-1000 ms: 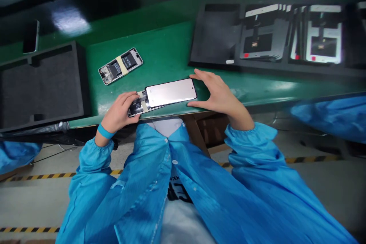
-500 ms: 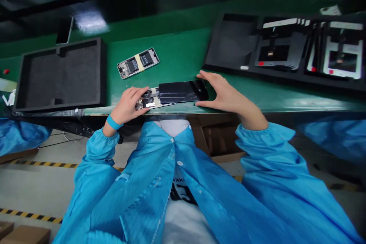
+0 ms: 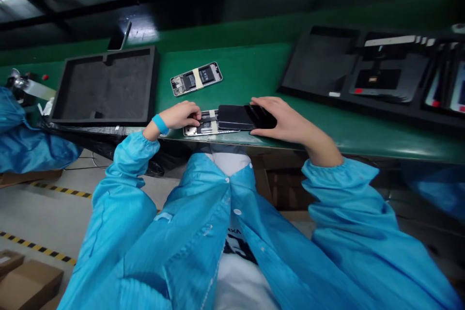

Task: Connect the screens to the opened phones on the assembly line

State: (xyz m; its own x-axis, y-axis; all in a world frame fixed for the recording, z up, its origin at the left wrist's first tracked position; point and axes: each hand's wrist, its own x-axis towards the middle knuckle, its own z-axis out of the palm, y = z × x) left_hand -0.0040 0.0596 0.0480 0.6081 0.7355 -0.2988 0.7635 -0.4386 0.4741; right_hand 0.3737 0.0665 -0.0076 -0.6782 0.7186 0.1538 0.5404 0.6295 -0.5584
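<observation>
An opened phone body [image 3: 207,128] lies near the bench's front edge, its inner parts and a pale tape strip showing. Over its right part rests a black phone screen [image 3: 236,117], slightly raised and offset to the right. My right hand [image 3: 278,118] grips the screen's right end between thumb and fingers. Thumb and fingertips of my left hand [image 3: 182,115] are pinched together over the phone body's left end; whatever they hold is hidden. Behind lies a second opened phone body [image 3: 196,79], with a tape strip across its batteries.
To the left stands a black foam tray [image 3: 105,88]. Another foam tray [image 3: 312,82] on the right holds several screen panels [image 3: 387,70]. A dark phone [image 3: 119,38] lies at the back. A co-worker's blue sleeve [image 3: 32,135] shows at far left. Cardboard boxes [image 3: 31,281] sit on the floor.
My left hand has gone from spanning the phone body's left end to a pinch over its inside. My right hand has closed onto the screen's end. The view has shifted left.
</observation>
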